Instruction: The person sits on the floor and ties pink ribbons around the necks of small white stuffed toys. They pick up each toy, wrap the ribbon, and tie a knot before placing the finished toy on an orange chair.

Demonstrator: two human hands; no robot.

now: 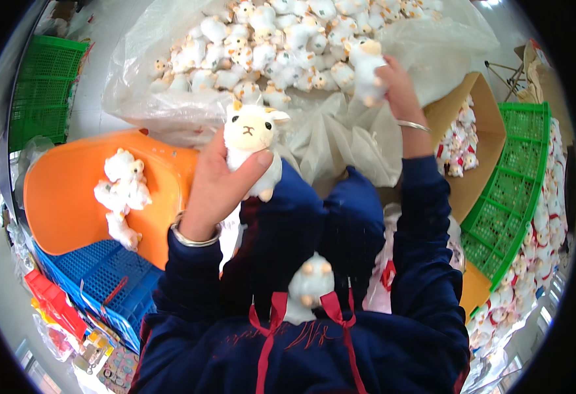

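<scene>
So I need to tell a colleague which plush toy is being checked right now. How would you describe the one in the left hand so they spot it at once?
Start at the big clear plastic bag heaped with small white plush animals at the top. Just below its edge, the left hand holds up one plush toy. Unlike the piled ones, it stands alone, upright, its cream face and small horns turned toward the camera.

Left hand (217, 187) is gripping a cream-white plush lamb (254, 141) with tan ears; beside the grip, an orange tub (64, 197), blue crate (114, 276), green crate (508, 197).
</scene>
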